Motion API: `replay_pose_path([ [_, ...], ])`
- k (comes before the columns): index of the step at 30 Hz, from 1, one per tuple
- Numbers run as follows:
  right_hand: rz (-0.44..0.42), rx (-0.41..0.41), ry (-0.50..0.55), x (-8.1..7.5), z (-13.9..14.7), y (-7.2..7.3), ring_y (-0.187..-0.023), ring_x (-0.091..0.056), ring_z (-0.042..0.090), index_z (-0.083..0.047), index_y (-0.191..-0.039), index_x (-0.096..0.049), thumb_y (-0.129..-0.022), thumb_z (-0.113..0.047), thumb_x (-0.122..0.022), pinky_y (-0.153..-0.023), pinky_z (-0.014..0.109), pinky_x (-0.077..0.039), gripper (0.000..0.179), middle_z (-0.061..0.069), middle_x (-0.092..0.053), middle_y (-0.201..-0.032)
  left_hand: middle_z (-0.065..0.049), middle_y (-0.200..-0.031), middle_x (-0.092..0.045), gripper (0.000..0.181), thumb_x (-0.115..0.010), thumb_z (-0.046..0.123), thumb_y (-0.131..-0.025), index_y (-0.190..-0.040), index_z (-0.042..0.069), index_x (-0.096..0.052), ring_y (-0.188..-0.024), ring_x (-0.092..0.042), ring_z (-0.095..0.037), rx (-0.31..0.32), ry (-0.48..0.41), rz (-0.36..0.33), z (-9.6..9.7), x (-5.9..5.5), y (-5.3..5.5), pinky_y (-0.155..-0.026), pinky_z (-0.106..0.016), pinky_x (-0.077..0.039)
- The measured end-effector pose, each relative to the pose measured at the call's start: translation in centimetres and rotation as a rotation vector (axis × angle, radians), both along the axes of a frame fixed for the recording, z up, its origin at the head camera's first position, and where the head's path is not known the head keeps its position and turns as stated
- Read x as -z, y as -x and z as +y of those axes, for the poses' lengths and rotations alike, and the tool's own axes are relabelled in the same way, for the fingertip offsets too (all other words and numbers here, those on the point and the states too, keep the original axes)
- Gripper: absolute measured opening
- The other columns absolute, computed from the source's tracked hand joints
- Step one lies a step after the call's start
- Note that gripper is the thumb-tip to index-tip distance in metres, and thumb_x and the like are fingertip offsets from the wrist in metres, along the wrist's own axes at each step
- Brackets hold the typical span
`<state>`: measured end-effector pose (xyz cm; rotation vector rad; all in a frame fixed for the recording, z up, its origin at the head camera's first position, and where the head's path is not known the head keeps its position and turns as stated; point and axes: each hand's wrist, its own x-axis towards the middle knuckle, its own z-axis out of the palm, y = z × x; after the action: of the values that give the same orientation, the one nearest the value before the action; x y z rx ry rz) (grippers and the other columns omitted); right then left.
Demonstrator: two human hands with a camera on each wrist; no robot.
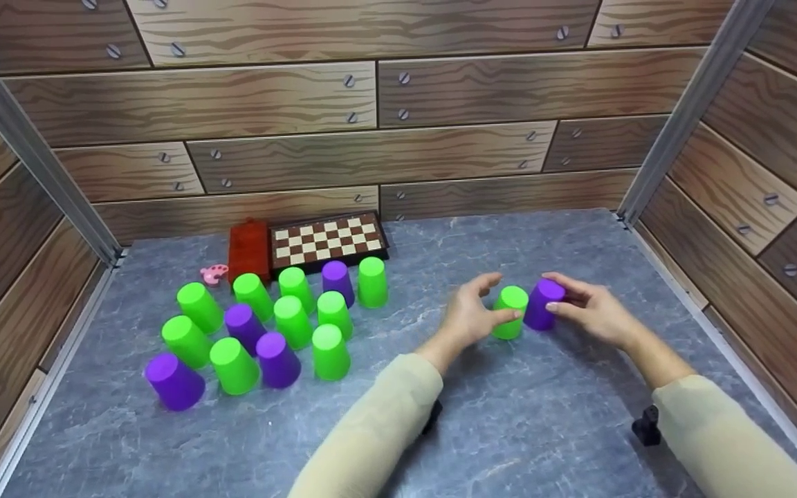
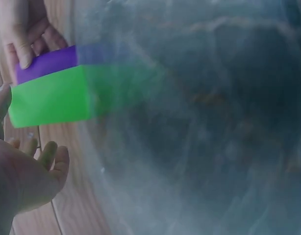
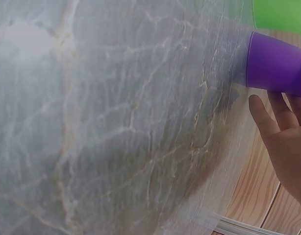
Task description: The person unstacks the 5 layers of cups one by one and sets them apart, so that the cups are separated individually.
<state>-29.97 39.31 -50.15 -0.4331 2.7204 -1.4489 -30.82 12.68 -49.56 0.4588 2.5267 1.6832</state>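
Observation:
In the head view, an upside-down green cup [image 1: 511, 299] and an upside-down purple cup [image 1: 540, 308] stand side by side on the table, right of centre. My right hand [image 1: 598, 312] holds the purple cup from the right between thumb and fingers. My left hand [image 1: 466, 315] is spread around the left side of the green cup, its thumb overlapping the cup's front. In the left wrist view, the fingers of my left hand [image 2: 30, 178] stand apart from the green cup [image 2: 52, 98]. The purple cup [image 3: 275, 63] also shows in the right wrist view.
Several upside-down green cups [image 1: 292, 321] and purple cups [image 1: 279, 360] stand in loose rows on the left. Behind them lie a checkered board [image 1: 329, 238], a red pouch [image 1: 250, 249] and a small pink item [image 1: 214, 274]. Wood-patterned walls [image 1: 288, 104] enclose the table [image 1: 495, 443].

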Motion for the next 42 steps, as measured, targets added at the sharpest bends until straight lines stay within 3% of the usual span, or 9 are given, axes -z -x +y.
replay_pose_path([
  [5,-0.004,0.001,0.001,-0.2,-0.1,-0.1,-0.126,-0.063,0.037,-0.003,-0.157,-0.050,-0.104,-0.014,-0.071,-0.095,0.015,-0.051,0.058,0.030,-0.061,-0.143,-0.001,-0.147,-0.064,0.073,-0.094,0.024,-0.084,-0.149,0.016,-0.061,-0.135,-0.060,-0.025,0.024,0.008,0.004,0.7,0.9,-0.2,-0.111,-0.033,-0.049],
  [11,-0.004,0.008,0.000,-0.2,-0.1,-0.1,-0.127,-0.063,0.040,-0.003,-0.157,-0.049,-0.103,-0.012,-0.071,-0.095,0.014,-0.051,0.059,0.032,-0.059,-0.143,-0.003,-0.140,-0.068,0.063,-0.091,0.021,-0.088,-0.145,0.016,-0.065,-0.130,-0.063,-0.020,0.045,0.031,0.042,1.2,1.1,-0.3,-0.109,-0.028,-0.048],
  [17,0.006,0.009,-0.003,0.0,-0.4,0.0,-0.126,-0.063,0.039,-0.003,-0.157,-0.050,-0.103,-0.012,-0.071,-0.095,0.014,-0.050,0.058,0.031,-0.060,-0.143,0.003,-0.131,-0.072,0.056,-0.089,0.018,-0.088,-0.140,0.019,-0.068,-0.119,-0.064,-0.010,-0.004,-0.043,0.044,0.2,0.8,-1.2,-0.105,-0.027,-0.051],
  [22,0.007,0.018,-0.017,0.3,-0.3,0.0,-0.125,-0.063,0.035,-0.004,-0.157,-0.049,-0.103,-0.011,-0.071,-0.094,0.014,-0.050,0.059,0.030,-0.060,-0.143,0.000,-0.129,-0.073,0.059,-0.091,0.015,-0.086,-0.140,0.017,-0.069,-0.120,-0.066,-0.014,-0.079,-0.124,0.072,-1.9,0.3,-2.6,-0.110,-0.039,-0.051],
  [30,0.024,0.012,-0.002,-0.1,0.2,-0.1,-0.113,-0.064,0.003,-0.002,-0.157,-0.049,-0.103,-0.012,-0.072,-0.094,0.013,-0.050,0.060,0.031,-0.062,-0.141,-0.006,-0.132,-0.073,0.059,-0.090,0.013,-0.085,-0.140,0.012,-0.068,-0.124,-0.066,-0.023,-0.188,-0.152,0.108,-6.3,-0.2,-4.7,-0.113,-0.047,-0.047],
  [37,0.047,0.007,-0.022,0.0,0.2,-0.1,-0.116,-0.066,0.010,-0.001,-0.156,-0.050,-0.102,-0.015,-0.073,-0.094,0.013,-0.050,0.060,0.032,-0.062,-0.140,-0.008,-0.134,-0.072,0.060,-0.091,0.011,-0.084,-0.140,0.010,-0.068,-0.124,-0.067,-0.025,-0.226,-0.160,0.133,-10.0,-0.6,-6.3,-0.113,-0.048,-0.049],
  [42,0.027,0.008,-0.026,0.0,-0.2,0.0,-0.116,-0.066,0.010,-0.006,-0.157,-0.050,-0.103,-0.020,-0.073,-0.095,0.014,-0.050,0.060,0.031,-0.062,-0.141,-0.009,-0.133,-0.072,0.060,-0.091,0.011,-0.084,-0.139,0.009,-0.068,-0.122,-0.067,-0.027,-0.243,-0.135,0.143,-12.4,-0.1,-7.3,-0.112,-0.049,-0.050],
])
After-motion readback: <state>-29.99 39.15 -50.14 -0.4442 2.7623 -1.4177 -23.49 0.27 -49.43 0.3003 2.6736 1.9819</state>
